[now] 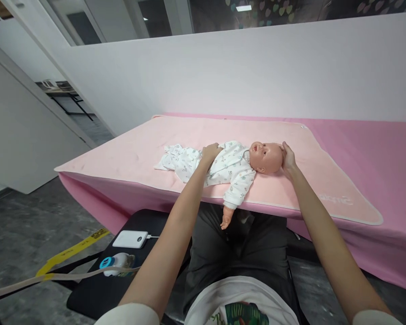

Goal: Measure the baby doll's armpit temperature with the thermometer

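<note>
A baby doll (235, 164) lies on its back across a pale pink mat (131, 149), head to the right. It wears a white patterned top and white trousers (181, 160) whose legs lie flat toward the left. One doll arm hangs over the table's near edge. My left hand (211, 153) is wrapped over the doll's waist, where top and trousers meet; its fingertips are partly hidden. At the other end, my right hand (288, 158) cups the crown of the doll's bald head (266, 158), with the fingers curved behind it.
The mat covers a darker pink cloth (375, 153) on the table, against a white wall (223, 76). Below left, a black chair (98, 289) holds a white power bank (130, 239) with a cable and a blue-capped bottle (117, 264). A yellow strap (74, 250) hangs beside it.
</note>
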Action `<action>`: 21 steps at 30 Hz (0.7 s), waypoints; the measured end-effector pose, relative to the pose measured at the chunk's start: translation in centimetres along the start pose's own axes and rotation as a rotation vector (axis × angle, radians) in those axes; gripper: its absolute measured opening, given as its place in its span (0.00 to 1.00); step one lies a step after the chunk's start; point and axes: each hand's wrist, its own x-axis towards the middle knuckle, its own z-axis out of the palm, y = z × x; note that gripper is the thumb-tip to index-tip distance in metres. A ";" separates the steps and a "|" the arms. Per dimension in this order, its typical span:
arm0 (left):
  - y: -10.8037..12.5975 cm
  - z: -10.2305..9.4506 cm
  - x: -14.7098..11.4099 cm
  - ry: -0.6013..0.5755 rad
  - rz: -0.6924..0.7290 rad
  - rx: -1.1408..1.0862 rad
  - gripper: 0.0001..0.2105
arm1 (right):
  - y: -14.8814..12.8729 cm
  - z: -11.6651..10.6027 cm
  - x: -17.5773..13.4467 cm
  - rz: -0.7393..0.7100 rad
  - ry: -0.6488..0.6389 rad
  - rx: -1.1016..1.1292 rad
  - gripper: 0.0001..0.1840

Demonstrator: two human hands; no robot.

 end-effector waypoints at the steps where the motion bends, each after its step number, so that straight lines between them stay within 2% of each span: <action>1: -0.1 0.0 0.1 -0.006 0.000 -0.006 0.15 | 0.0 0.1 -0.1 0.015 -0.012 -0.003 0.23; 6: -0.4 0.1 0.7 -0.032 0.002 -0.036 0.17 | 0.0 0.4 -0.8 0.075 -0.078 0.000 0.22; 14: -0.6 0.3 1.1 -0.025 -0.022 -0.083 0.18 | 0.2 0.2 -0.9 0.083 -0.077 -0.007 0.25; 18: -0.6 0.6 0.7 0.143 -0.044 -0.282 0.19 | 0.2 0.2 -0.8 0.067 -0.070 -0.024 0.25; 21: -0.3 0.6 0.2 0.296 0.078 -0.585 0.19 | 0.2 0.3 -0.8 0.037 -0.073 -0.031 0.24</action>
